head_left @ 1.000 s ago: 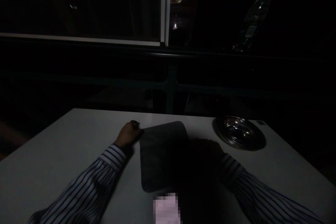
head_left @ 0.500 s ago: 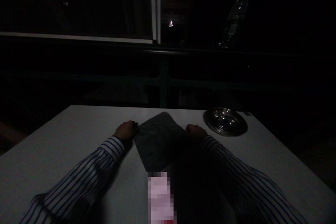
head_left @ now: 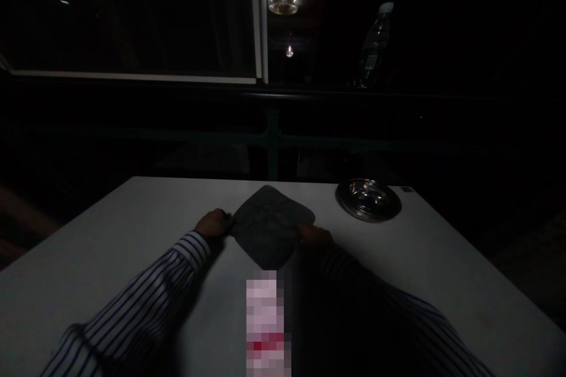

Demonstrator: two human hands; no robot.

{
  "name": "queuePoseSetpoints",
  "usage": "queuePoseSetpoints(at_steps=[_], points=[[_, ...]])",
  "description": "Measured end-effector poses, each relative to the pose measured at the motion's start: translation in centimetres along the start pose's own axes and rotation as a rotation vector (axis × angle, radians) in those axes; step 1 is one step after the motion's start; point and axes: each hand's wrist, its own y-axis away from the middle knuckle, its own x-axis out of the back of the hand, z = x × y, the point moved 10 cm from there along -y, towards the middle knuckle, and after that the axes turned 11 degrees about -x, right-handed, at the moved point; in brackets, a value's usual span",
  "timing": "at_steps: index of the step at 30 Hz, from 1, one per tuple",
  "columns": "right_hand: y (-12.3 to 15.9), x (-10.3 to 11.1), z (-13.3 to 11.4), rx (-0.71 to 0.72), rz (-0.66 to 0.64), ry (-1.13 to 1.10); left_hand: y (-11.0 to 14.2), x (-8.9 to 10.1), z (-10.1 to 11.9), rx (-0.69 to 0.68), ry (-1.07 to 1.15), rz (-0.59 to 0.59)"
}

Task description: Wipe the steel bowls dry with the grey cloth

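A dark grey cloth (head_left: 267,227), roughly square with rounded corners, is turned cornerwise over the white table. At its left corner, the fingers of my left hand (head_left: 213,222) are closed on the edge. My right hand (head_left: 315,236) grips the lower right side, deep in shadow, so its fingers are hard to make out. Just below the near corner of the cloth is a pixelated pinkish strip (head_left: 264,318) with a red band; I cannot tell what it is.
A shiny round metal dish (head_left: 369,199) sits near the far right corner of the white table (head_left: 110,235). Behind the table run a dark rail (head_left: 287,95) and a window frame (head_left: 132,76). A clear plastic bottle (head_left: 375,44) stands tilted in view at the upper right.
My right hand has moved inward and nearer along the cloth, whose right corner now shows beyond it. The near corner has drawn up away from me. The camera view has shifted slightly.
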Motion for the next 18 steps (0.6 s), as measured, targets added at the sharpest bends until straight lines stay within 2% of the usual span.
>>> queuePoseSetpoints(at_steps=[3, 6, 12, 14, 18], points=[[-0.3, -0.2, -0.5, 0.008, 0.010, -0.024, 0.3, -0.3, 0.5, -0.004, 0.038, 0.019], [-1.4, 0.3, 0.6, -0.012, 0.020, -0.027, 1.2, -0.5, 1.1, -0.018, 0.092, 0.017], [-3.1, 1.3, 4.6, -0.047, -0.015, -0.033, 3.2, -1.5, 3.9, -0.167, 0.281, -0.150], [-3.9, 1.8, 5.8, -0.086, -0.019, -0.045, 2.4, -1.1, 4.0, -0.165, 0.318, -0.143], [-6.5, 3.0, 7.3, -0.220, 0.022, -0.071, -2.1, 1.0, 3.1, -0.075, 0.362, 0.066]])
